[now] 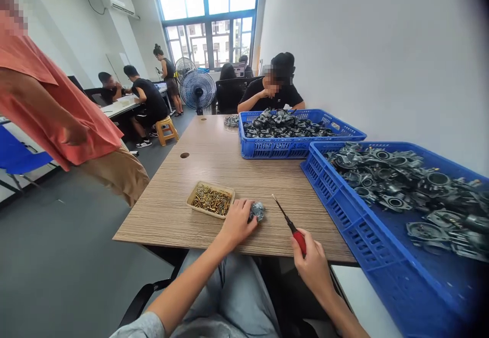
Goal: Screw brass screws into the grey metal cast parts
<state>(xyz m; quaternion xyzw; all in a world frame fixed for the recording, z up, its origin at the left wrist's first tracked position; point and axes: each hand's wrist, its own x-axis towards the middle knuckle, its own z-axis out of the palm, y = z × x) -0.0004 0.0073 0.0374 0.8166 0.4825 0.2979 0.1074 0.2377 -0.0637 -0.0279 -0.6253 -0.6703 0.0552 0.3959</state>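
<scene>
On the wood-grain table, my left hand (237, 222) is closed round the left side of a small grey metal part (257, 212), its fingers partly hiding it. Just left of that hand sits a cream tray (190, 203) of small brass-coloured screws (211, 200). My right hand (311, 257) grips the red handle of a screwdriver (291, 223) near the table's front edge. The dark shaft points up and to the left, its tip apart from the metal part and above the tabletop.
Two blue crates (338, 200) (275, 147) of metal parts line the table's right side. Across the table sits a person (277, 91); another in a coral shirt (64, 109) stands at left. Fans (197, 89) and more people are farther back.
</scene>
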